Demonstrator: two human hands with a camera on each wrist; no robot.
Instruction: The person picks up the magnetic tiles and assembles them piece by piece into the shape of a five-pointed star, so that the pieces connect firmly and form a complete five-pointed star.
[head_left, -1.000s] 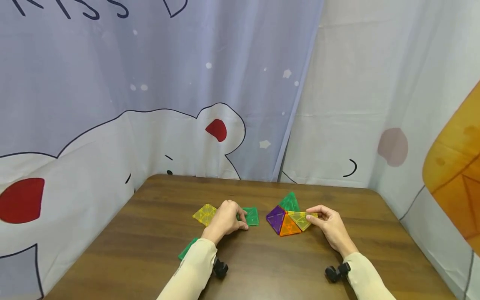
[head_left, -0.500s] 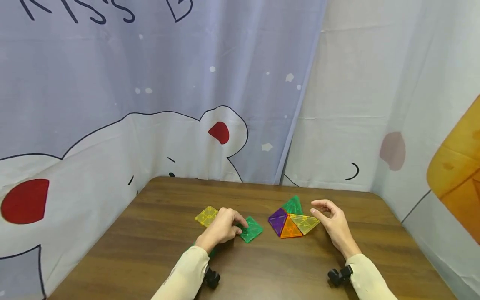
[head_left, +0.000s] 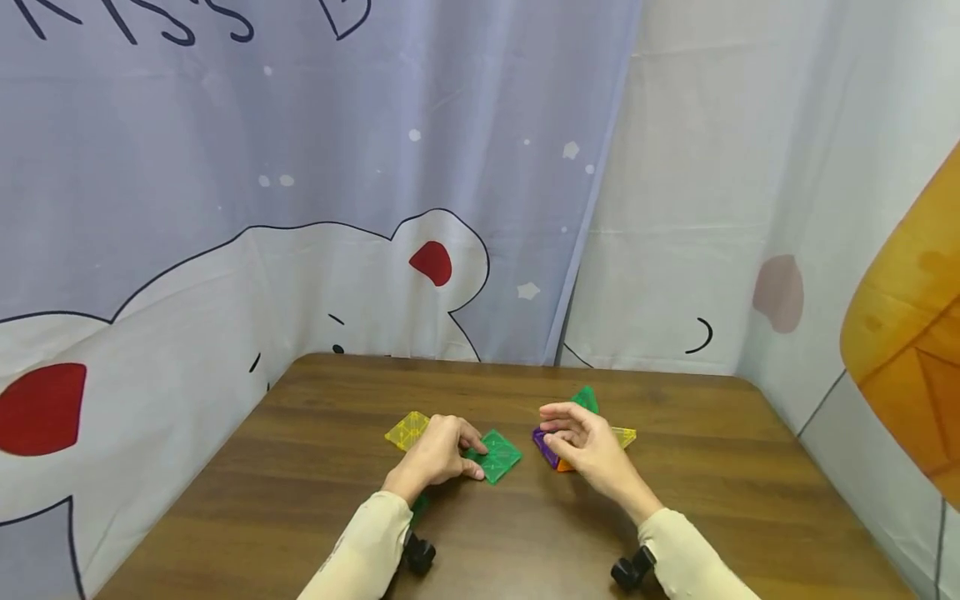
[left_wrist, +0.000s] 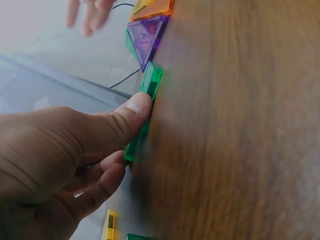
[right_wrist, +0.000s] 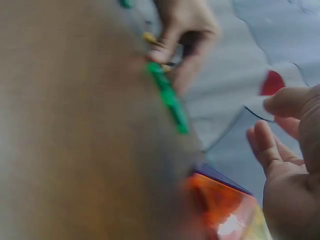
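My left hand (head_left: 435, 458) pinches a translucent green square tile (head_left: 498, 457) by its left corner, thumb at the near side, with the tile at the tabletop. My right hand (head_left: 596, 450) hovers above a joined group of tiles, fingers loosely bent and nothing held. That group has a purple triangle (left_wrist: 146, 40), an orange triangle (right_wrist: 227, 205), a yellow triangle (head_left: 626, 436) and a green triangle (head_left: 585, 399). In the head view the right hand hides much of the group. A small gap separates the green square from the purple triangle in the head view.
Behind the left hand lies a yellow tile (head_left: 407, 431), partly covered. Another green tile (head_left: 419, 505) shows beside the left wrist. All rest on a brown wooden table (head_left: 480, 542), whose far edge meets a printed curtain (head_left: 360, 275).
The green square has been turned cornerwise and drawn slightly nearer by my left hand. My right hand has let go of the yellow triangle and moved left over the group.
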